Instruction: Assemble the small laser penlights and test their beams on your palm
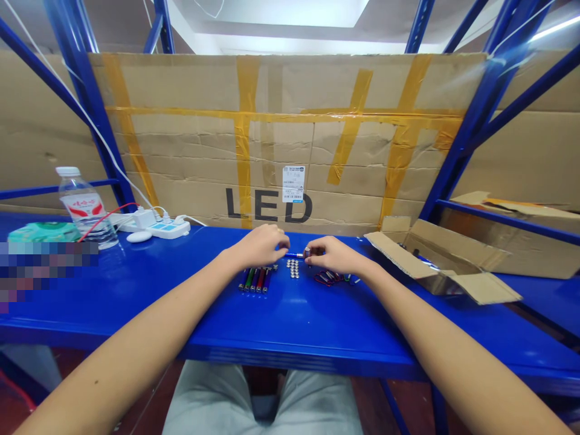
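A slim blue metal tube (293, 255) with a silver end lies level between my hands, just above the table. My left hand (263, 246) is closed, its fingertips pinching the tube's left end. A small silver piece (307, 252) sits in the pinched fingers of my right hand (335, 255), at the tube's right end; whether the two touch is too small to tell. Below my left hand stands a row of several coloured tubes (256, 281) with silver ends. Small round silver button cells (292, 269) lie in rows between the hands. Under my right hand is a loose pile of small coloured parts with cords (330, 278).
An open cardboard box (435, 254) with some tubes inside stands right of my arm. On the left are a water bottle (86, 205), a white power strip (163, 226), a white oval object (139, 237) and a green packet (43, 231). A large cardboard panel (194, 151) closes the back.
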### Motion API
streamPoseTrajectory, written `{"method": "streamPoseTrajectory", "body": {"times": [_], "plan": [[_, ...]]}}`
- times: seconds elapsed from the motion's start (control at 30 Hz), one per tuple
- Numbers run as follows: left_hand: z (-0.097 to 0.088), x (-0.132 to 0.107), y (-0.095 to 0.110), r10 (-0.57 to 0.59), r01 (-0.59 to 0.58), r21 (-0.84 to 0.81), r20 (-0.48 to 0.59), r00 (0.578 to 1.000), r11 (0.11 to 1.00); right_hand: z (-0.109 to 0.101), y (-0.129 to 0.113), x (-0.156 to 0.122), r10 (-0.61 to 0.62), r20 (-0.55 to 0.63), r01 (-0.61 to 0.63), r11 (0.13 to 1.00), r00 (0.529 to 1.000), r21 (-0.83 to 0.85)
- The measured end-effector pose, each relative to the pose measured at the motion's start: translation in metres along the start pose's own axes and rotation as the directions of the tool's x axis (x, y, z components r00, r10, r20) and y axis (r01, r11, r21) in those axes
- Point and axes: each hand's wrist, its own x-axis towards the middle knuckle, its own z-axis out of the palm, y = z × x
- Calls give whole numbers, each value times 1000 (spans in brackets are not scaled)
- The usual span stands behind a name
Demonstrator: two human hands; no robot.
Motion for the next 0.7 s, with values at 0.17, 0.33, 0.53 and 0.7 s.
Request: {"method": "streamPoseTrajectory", "body": {"times": [0.17, 0.33, 0.53, 0.7], "plan": [[5, -6, -9, -92, 102, -27, 246, 965, 994, 2, 0, -1, -33, -32, 30, 998, 999, -64], [15, -5, -6, -141, 141, 19, 242, 960, 990, 3, 0, 0, -56, -67, 46, 989, 996, -141], [14, 5, 8, -137, 109, -215, -120, 983, 971, 5, -9, -2, -99, -71, 82, 974, 993, -212], [17, 8, 19, -123, 37, -361, -218, 968, 932, 9, -18, -4, -120, -23, 114, 976, 992, -186]]}}
